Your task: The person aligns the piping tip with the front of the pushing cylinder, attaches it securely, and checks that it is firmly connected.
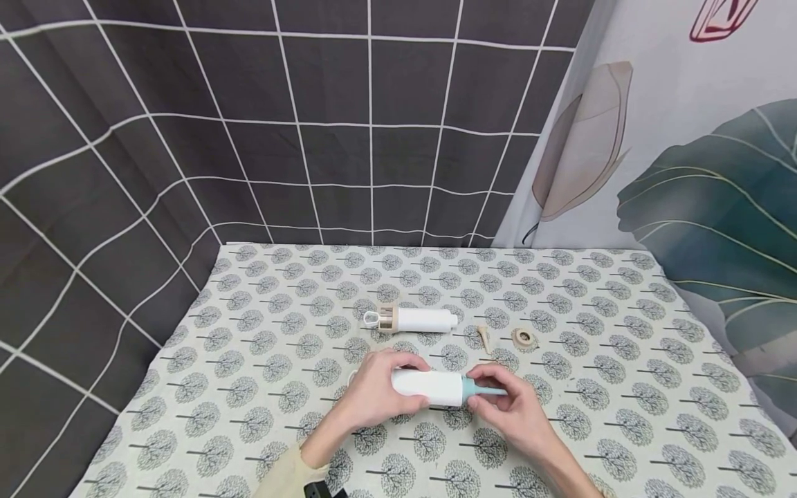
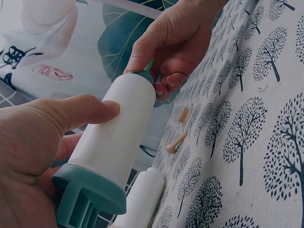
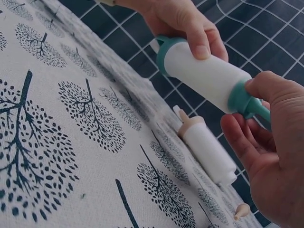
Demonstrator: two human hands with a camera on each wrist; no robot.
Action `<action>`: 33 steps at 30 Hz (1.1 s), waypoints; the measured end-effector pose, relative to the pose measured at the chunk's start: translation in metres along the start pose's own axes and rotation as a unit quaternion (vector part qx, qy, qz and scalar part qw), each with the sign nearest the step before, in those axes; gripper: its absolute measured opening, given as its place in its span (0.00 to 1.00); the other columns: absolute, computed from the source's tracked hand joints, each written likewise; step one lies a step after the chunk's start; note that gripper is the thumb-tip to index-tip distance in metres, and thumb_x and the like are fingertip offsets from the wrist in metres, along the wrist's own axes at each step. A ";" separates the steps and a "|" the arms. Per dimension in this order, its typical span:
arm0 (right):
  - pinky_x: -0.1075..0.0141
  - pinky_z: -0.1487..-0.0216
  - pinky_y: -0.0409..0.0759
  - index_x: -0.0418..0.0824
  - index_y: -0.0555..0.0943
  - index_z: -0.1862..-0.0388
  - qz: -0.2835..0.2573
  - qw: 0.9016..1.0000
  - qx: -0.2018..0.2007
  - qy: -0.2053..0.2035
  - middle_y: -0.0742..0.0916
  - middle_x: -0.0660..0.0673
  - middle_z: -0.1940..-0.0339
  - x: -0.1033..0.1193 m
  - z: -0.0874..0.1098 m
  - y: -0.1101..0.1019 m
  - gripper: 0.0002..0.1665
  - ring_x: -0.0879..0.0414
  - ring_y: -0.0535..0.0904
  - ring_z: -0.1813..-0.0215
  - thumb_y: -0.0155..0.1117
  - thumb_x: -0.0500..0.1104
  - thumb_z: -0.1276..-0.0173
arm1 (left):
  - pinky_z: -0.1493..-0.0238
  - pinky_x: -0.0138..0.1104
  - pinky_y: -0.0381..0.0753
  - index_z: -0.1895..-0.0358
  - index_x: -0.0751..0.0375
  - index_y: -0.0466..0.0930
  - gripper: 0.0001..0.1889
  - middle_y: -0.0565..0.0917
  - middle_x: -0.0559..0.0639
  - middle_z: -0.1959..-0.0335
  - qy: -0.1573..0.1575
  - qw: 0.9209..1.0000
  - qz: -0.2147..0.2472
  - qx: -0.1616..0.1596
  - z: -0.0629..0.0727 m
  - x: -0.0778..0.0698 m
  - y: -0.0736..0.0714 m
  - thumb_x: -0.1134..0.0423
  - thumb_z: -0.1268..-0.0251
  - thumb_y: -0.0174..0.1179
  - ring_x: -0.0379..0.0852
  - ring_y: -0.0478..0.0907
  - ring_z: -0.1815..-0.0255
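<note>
A white icing syringe (image 1: pixel 438 389) lies across between both hands, low over the patterned cloth. My left hand (image 1: pixel 373 391) grips its barrel, thumb along the side facing the left wrist camera. Around the nozzle end, my right hand (image 1: pixel 513 408) pinches the teal nozzle cap (image 3: pixel 241 99) between thumb and fingers; a slim teal tip (image 1: pixel 492 391) points right. At the other end sits a teal collar (image 2: pixel 90 190) with a ribbed plunger part sticking out. In the head view the left hand hides most of that end.
Just beyond the hands lies a second white syringe (image 1: pixel 426 320) with a beige collar (image 1: pixel 389 319). To its right are a beige nozzle (image 1: pixel 483 339) and a beige ring-shaped cap (image 1: pixel 524 338). A tree-print cloth (image 1: pixel 249 387) covers the table, with dark gridded curtain (image 1: pixel 330 152) behind.
</note>
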State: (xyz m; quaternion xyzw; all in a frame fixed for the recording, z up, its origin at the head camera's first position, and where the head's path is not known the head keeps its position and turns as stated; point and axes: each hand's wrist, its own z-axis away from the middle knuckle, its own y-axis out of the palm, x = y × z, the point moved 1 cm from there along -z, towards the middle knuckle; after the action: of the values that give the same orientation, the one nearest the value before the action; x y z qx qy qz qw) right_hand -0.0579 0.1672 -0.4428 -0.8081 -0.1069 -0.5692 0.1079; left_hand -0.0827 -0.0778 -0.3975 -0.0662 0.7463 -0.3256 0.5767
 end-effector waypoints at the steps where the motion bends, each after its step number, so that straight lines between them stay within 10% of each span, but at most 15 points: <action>1: 0.61 0.55 0.83 0.25 0.76 0.48 0.001 1.000 -0.002 0.005 0.82 0.37 0.53 0.000 0.000 0.000 0.20 0.52 0.84 0.56 0.65 0.22 0.40 | 0.59 0.37 0.76 0.57 0.51 0.87 0.21 0.85 0.41 0.60 0.001 1.000 0.002 0.001 0.000 0.000 0.000 0.65 0.60 0.79 0.40 0.76 0.62; 22: 0.64 0.60 0.84 0.26 0.78 0.50 0.059 0.998 -0.019 0.032 0.86 0.42 0.60 0.000 -0.002 0.000 0.14 0.52 0.85 0.64 0.63 0.26 0.35 | 0.59 0.39 0.76 0.56 0.50 0.87 0.21 0.85 0.41 0.59 -0.005 1.000 -0.004 -0.001 0.000 0.000 -0.001 0.64 0.59 0.80 0.41 0.76 0.61; 33: 0.66 0.51 0.81 0.24 0.72 0.42 0.053 0.997 -0.004 -0.048 0.79 0.27 0.51 -0.001 -0.003 -0.001 0.32 0.52 0.80 0.51 0.70 0.21 0.48 | 0.59 0.39 0.76 0.56 0.48 0.87 0.21 0.85 0.40 0.60 -0.010 1.000 -0.008 -0.001 0.000 0.000 0.000 0.63 0.59 0.80 0.40 0.76 0.61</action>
State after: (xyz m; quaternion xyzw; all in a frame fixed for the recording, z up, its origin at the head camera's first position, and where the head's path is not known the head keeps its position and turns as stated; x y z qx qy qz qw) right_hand -0.0616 0.1675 -0.4421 -0.8393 -0.0668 -0.5237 0.1299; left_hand -0.0824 -0.0780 -0.3980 -0.0758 0.7401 -0.3286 0.5818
